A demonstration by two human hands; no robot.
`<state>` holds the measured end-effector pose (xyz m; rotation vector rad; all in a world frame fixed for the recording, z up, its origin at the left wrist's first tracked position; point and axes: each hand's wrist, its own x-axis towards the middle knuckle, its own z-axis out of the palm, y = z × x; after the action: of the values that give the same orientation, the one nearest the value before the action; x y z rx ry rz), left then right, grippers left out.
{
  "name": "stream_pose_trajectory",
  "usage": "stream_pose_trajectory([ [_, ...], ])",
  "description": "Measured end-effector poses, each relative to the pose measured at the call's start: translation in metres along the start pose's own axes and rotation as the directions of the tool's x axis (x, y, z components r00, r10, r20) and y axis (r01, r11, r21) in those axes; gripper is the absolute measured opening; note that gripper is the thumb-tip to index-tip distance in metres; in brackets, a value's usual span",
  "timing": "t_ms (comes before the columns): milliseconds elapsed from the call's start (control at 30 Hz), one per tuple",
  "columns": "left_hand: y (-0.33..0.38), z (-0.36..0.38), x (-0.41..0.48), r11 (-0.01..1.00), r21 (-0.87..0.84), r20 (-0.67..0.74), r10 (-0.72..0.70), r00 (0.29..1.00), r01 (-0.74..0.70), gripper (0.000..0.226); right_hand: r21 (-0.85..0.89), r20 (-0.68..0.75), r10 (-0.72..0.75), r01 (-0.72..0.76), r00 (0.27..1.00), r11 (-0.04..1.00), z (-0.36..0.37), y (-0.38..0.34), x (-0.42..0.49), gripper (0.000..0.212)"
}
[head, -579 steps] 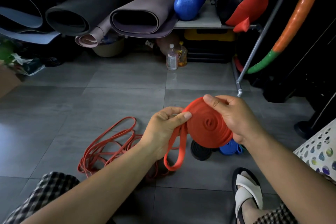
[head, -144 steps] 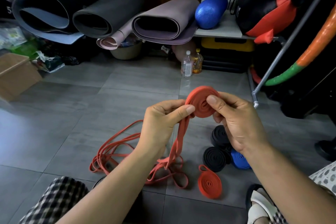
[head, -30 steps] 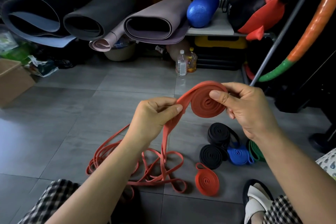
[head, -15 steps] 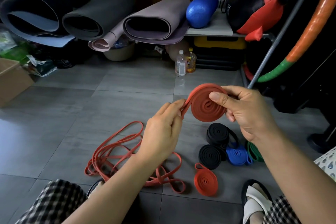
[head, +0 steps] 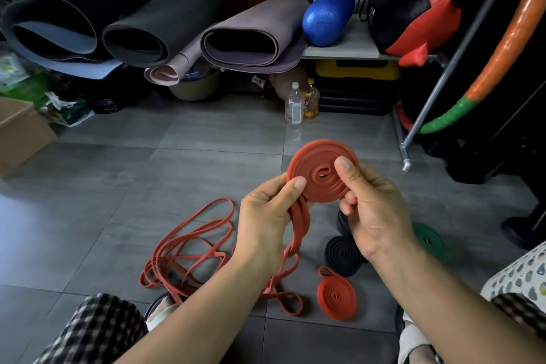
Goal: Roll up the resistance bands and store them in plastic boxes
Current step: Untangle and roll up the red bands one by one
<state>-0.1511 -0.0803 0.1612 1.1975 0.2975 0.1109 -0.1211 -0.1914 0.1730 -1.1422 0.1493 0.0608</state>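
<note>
several coils (head: pixel 337 299) lie rolled on the floor, both hands (head: pixel 266 216) grip a half-wound red band (head: pixel 320 176), loose bands (head: pixel 189 245) remain, none boxed.

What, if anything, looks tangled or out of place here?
The loose red bands sprawl in a tangle on the floor, one strand running into the red roll held by the left hand and right hand. Nothing looks torn or spilled.

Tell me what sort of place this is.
Probably a home gym's storage corner: rolled exercise mats lie at the back, a blue foam roller sits on a shelf, and coiled resistance bands lie on the tiled floor.
</note>
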Motion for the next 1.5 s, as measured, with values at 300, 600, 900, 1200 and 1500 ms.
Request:
stream_pose_trajectory([
  [300,0.027,-0.029,0.017,0.513,0.762,0.306,0.253,0.918,-0.396,0.007,-0.748,0.493,-0.013,0.431,0.870,0.505,-0.026,-0.020,0.024,0.040],
  [600,0.031,-0.020,0.012,0.884,0.439,0.218,0.069,0.973,-0.161,0.024,-0.585,0.476,-0.108,0.406,0.873,0.702,-0.025,-0.025,0.024,0.021],
  [900,0.046,-0.005,0.003,0.960,0.188,0.143,0.182,0.973,-0.207,0.019,-0.307,0.276,-0.211,0.294,0.938,0.905,-0.011,-0.036,0.013,0.009],
  [1200,0.034,0.007,0.005,0.967,0.162,0.067,0.189,0.980,-0.198,0.013,-0.119,0.175,-0.119,0.141,0.977,0.983,-0.005,-0.010,0.011,0.010],
  [1500,0.029,-0.014,0.012,0.521,0.758,0.322,0.225,0.920,-0.393,0.012,-0.689,0.628,-0.076,0.599,0.775,0.409,-0.027,-0.037,0.024,0.029],
])
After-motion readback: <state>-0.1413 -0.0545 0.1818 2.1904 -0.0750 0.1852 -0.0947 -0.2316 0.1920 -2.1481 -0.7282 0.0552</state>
